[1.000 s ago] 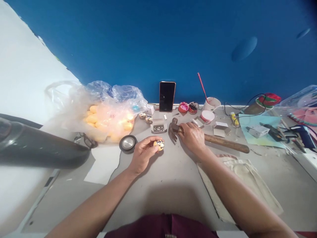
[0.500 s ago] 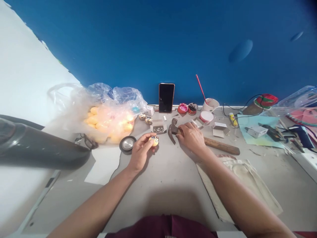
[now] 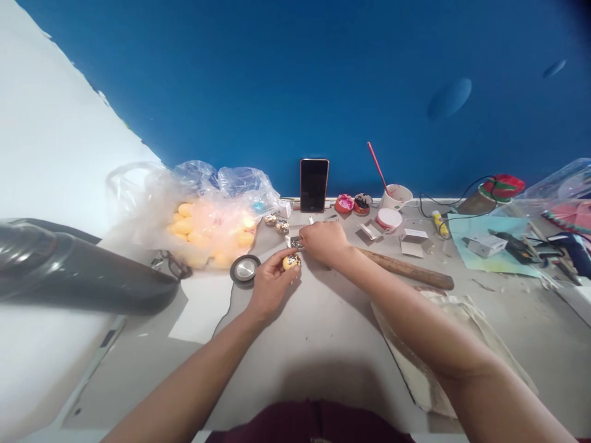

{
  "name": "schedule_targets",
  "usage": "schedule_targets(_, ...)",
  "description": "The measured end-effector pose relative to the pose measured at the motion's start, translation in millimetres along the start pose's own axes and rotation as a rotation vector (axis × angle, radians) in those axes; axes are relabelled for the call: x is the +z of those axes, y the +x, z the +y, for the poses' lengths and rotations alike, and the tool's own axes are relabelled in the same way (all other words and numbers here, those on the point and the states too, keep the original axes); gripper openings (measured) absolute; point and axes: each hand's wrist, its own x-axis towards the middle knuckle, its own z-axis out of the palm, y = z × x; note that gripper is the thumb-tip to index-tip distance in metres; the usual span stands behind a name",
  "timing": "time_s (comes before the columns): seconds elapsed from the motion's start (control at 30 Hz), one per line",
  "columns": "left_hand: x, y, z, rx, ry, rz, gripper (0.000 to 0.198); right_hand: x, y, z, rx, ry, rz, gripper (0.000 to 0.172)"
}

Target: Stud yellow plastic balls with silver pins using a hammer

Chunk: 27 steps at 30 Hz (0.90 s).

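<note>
My left hand [image 3: 271, 280] is closed around a small yellow ball [image 3: 292, 262] dotted with shiny metal bits, its thumb along the near side. Just beyond it, my right hand [image 3: 324, 241] is bent down over a small open box [image 3: 295, 242] of shiny metal pieces. Its fingers look drawn together, with the tips hidden, so anything pinched there cannot be made out. From behind the right wrist a hammer's wooden handle [image 3: 406, 269] runs to the right; the hammer's head is covered.
A plastic bag of yellow balls [image 3: 182, 224] and a round black-rimmed metal disc [image 3: 244, 269] lie left. Two studded balls [image 3: 281, 227] sit behind. A phone [image 3: 314, 184] leans on the wall. Right are a white cup [image 3: 397, 195], an opened carton [image 3: 414, 242] and a cloth bag [image 3: 434, 369].
My right hand has left the hammer handle and moved left to the box of metal pieces. My left hand still grips the ball, and the view has shifted slightly.
</note>
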Motion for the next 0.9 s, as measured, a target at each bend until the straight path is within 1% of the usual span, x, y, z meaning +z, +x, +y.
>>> schedule_targets(0.13, -1.0, -0.1, -0.5, 0.025, 0.029, 0.007, 0.042, 0.6, 18.3, -11.7, 0.036, -0.017, -0.038, 0.027)
schedule_targets(0.3, -2.5, 1.4, -1.7, 0.029, 0.062, -0.024, 0.042, 7.4, 26.5, -11.6, 0.049, -0.019, -0.059, 0.03)
schedule_targets(0.6, -3.7, 3.6, -2.9, 0.012, 0.106, -0.034, 0.043, 13.5, 23.9, -4.0, 0.009, 0.017, -0.077, 0.033)
schedule_targets(0.9, -4.5, 5.6, -6.3, -0.03, 0.082, -0.057, 0.043, 5.8, 13.8, 8.8, -0.021, 0.098, -0.078, 0.032)
